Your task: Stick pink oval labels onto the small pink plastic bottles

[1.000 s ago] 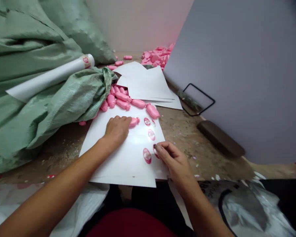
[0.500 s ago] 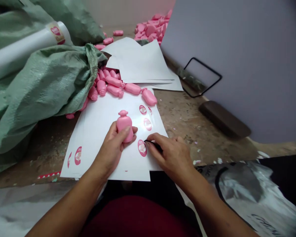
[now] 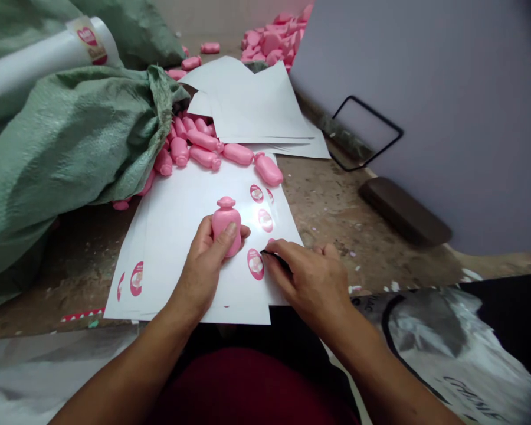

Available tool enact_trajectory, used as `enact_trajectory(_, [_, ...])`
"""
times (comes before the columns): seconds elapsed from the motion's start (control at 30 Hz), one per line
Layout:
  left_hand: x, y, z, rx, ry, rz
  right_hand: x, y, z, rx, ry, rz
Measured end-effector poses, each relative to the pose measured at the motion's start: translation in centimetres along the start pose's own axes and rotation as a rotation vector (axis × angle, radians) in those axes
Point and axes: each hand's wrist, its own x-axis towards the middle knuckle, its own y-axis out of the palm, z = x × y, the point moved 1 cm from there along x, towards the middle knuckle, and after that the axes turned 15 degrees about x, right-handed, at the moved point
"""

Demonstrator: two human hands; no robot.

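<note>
The left hand (image 3: 206,254) holds a glossy pink plastic bottle with a flared cap (image 3: 225,221) over the middle of the white paper sticker sheet (image 3: 172,236), its grip closed round the lower body, thumb across the front. Over the sheet's right side, the right hand (image 3: 314,274) has its grip pinching a thin black pointed tool (image 3: 278,260), tip at an oval pink-and-white sticker (image 3: 255,264). Beyond the sheet's far-left corner, a green woven sack (image 3: 101,130) lies on the scuffed brown table (image 3: 327,206).

Smooth, glossy pink plastic bottle (image 3: 225,223)
</note>
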Motion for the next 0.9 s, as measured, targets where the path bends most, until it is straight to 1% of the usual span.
enact_trajectory(0.4, [0.0, -0.1, 0.0, 0.01, -0.014, 0.006, -0.1, 0.1, -0.1, -0.005, 0.009, -0.026])
enact_trajectory(0.5, [0.0, -0.1, 0.1, 0.016, -0.012, 0.001, -0.2, 0.1, 0.1, -0.02, 0.007, -0.014])
enact_trajectory(0.63, [0.0, -0.2, 0.1, 0.031, -0.011, 0.012, 0.0, 0.4, 0.3, -0.018, 0.024, -0.033])
enact_trajectory(0.73, [0.0, -0.2, 0.0, 0.028, -0.023, 0.021, 0.4, 0.4, 0.0, 0.061, 0.067, 0.006])
enact_trajectory(0.8, [0.0, -0.2, -0.1, 0.012, -0.033, 0.018, 0.6, 0.3, -0.4, 0.157, 0.115, 0.046])
enact_trajectory(0.9, [0.1, -0.2, -0.4, -0.052, -0.057, 0.0, 0.7, -0.1, -0.9, 0.252, 0.157, 0.075])
